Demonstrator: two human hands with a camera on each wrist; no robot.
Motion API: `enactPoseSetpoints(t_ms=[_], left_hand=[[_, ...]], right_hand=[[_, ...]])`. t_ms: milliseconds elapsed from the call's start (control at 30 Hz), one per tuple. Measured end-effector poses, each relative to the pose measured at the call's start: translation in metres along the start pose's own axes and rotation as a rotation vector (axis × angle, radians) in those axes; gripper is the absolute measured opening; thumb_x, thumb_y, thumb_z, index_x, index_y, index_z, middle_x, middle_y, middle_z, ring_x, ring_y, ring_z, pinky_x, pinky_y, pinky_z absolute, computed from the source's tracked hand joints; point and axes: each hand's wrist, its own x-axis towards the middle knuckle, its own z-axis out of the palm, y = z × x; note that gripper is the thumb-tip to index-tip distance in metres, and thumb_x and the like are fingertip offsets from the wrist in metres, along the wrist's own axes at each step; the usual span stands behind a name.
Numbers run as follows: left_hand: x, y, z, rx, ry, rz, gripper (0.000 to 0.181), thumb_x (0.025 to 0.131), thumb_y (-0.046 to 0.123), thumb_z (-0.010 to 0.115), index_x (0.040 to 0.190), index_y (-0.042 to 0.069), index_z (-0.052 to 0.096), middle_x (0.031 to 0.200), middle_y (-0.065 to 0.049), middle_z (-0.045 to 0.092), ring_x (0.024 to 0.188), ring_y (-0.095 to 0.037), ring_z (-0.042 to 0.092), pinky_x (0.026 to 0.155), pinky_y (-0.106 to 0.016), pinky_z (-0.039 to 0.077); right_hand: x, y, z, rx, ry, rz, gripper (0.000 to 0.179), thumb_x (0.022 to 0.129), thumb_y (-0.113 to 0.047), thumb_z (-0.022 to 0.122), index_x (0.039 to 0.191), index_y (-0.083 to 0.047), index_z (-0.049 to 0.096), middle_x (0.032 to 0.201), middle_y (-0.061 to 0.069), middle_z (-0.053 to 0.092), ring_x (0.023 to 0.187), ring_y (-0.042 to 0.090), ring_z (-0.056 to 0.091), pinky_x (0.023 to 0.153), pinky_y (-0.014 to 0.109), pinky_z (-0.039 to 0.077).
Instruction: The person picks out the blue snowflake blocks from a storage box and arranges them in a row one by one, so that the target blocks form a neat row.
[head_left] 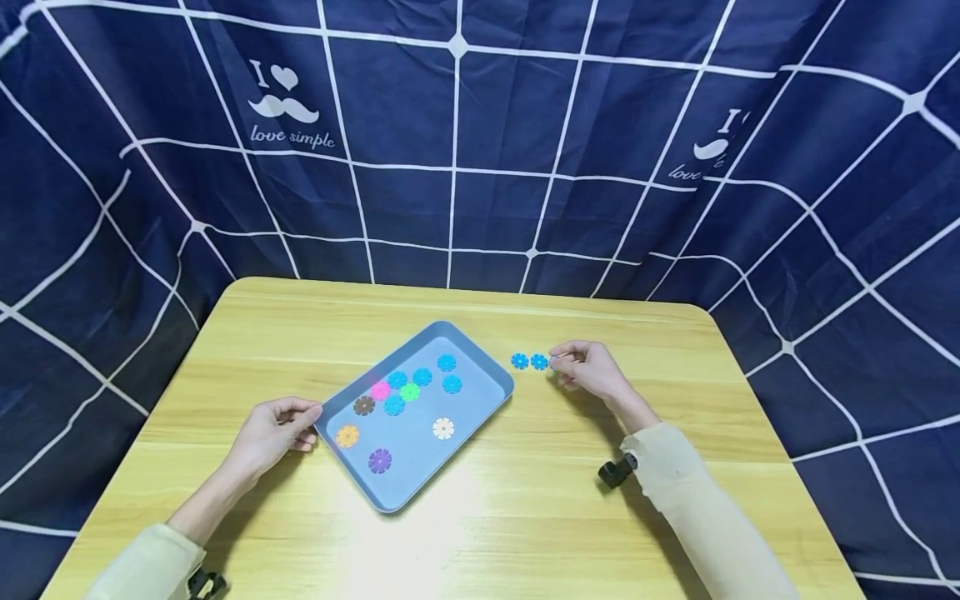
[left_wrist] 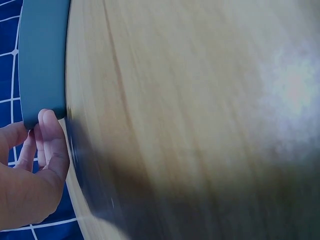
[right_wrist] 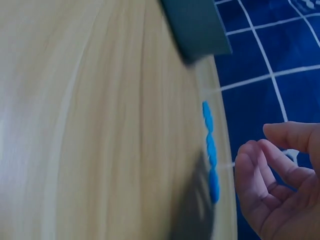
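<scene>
My left hand (head_left: 273,435) pinches the near-left corner of a blue-grey tray (head_left: 416,486), with the thumb at the rim, as the left wrist view also shows. In the tray lie several notched plastic snowflake discs, among them a purple disc (head_left: 379,461), an orange disc (head_left: 348,436), a white disc (head_left: 443,428) and a green disc (head_left: 410,392). Right of the tray, blue snowflake discs (right_wrist: 210,145) lie in a row on the table. My right hand (head_left: 592,368) hovers by the row's right end, its fingers loosely bent and nothing visible between thumb and fingertips.
The wooden table (head_left: 540,517) has rounded far corners. A dark blue curtain (head_left: 495,108) with white lines hangs behind it and at both sides. Black wrist mounts show at each sleeve, the right mount (head_left: 617,472) close over the table.
</scene>
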Motion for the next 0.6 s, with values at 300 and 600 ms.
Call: enactPoseSetpoints(t_ms=[300,600], left_hand=[[0.0,-0.001,0.0,0.012,0.006,0.01,0.037,0.107,0.012,0.062,0.131,-0.017,0.061,0.083,0.001,0.073,0.069,-0.007,0.07,0.068,-0.025,0.068],[-0.001,0.0,0.0,0.013,0.01,0.006,0.037,0.107,0.011,0.062,0.13,-0.017,0.062,0.082,0.002,0.073,0.069,-0.007,0.07,0.067,-0.025,0.068]], right_hand=[[-0.006,-0.024,0.019,0.025,-0.052,-0.06,0.036,0.098,-0.006,0.07,0.127,0.015,0.063,0.096,0.018,0.074,0.066,0.014,0.067,0.059,0.025,0.06],[-0.008,-0.046,0.041,0.056,-0.077,-0.089,0.035,0.098,-0.006,0.071,0.126,0.014,0.065,0.108,0.027,0.074,0.077,0.02,0.073,0.075,0.035,0.069]])
